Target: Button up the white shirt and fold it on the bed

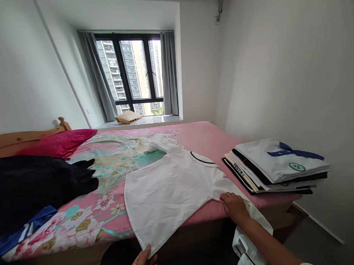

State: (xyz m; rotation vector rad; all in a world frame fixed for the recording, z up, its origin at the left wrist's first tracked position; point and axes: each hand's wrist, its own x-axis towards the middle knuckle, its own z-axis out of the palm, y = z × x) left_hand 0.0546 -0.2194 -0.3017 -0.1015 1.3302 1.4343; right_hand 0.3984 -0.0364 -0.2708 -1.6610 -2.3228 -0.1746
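A white long-sleeved shirt (pixel 170 183) with a black line along its collar lies spread on the bed, its collar toward the right. My left hand (pixel 144 263) pinches the bottom corner of its hem at the bed's front edge. Near the armpit, my right hand (pixel 234 206) grips the shirt's side where the sleeve begins. That near sleeve hangs over the bed's edge beneath my right forearm, its cuff showing a dark stripe. The far sleeve lies bent on the bedding.
A stack of folded clothes (pixel 278 167) sits on the bed at right. Dark clothes (pixel 41 193) lie heaped at left, over a blue garment (pixel 31 228). Behind them are a red pillow (pixel 60 142) and the wooden headboard (pixel 27 138). Pink floral bedding (pixel 89 220) covers the bed.
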